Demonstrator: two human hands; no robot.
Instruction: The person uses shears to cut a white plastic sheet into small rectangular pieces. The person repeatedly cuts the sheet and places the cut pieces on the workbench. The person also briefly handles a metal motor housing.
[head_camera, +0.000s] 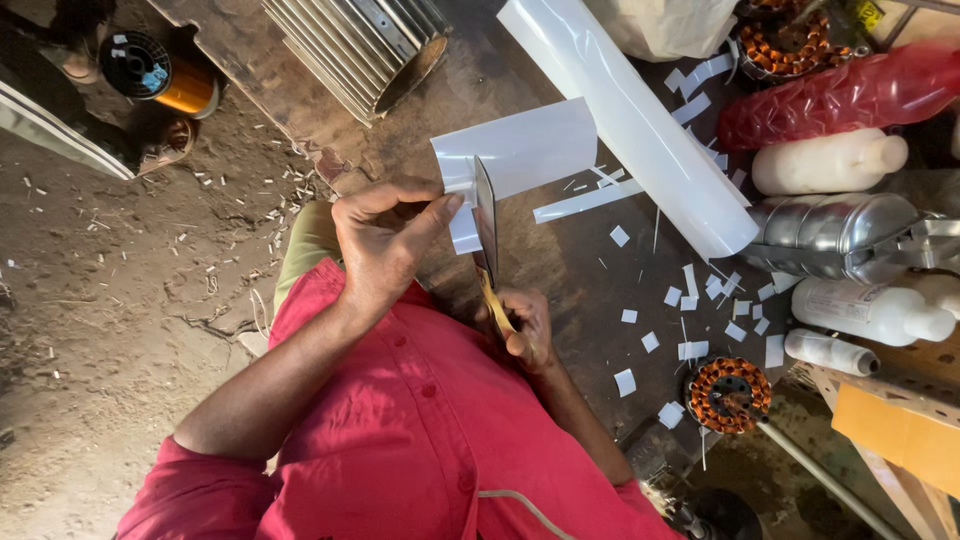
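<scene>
A long roll of white insulation sheet (640, 120) runs diagonally across the upper centre of the frame, over the dark workbench (570, 270). A ribbed grey motor housing (360, 45) sits at the top, left of the roll. At the right edge lie a red plastic bottle (840, 95), white bottles (830, 162) and a metal can (830, 235). Just left of the roll, at centre, a cut piece of white sheet (525, 150) is pinched at its lower left corner by the left hand (385, 240), thumb and fingers closed on it. Scissors (487, 235) with yellowish handles cut up into that piece; the right hand (525, 325), below centre, is clenched around the handles. A copper-wound stator (728, 393) lies at lower right, a spool of copper wire (160, 75) at upper left. Small white offcuts (690, 300) litter the bench.
</scene>
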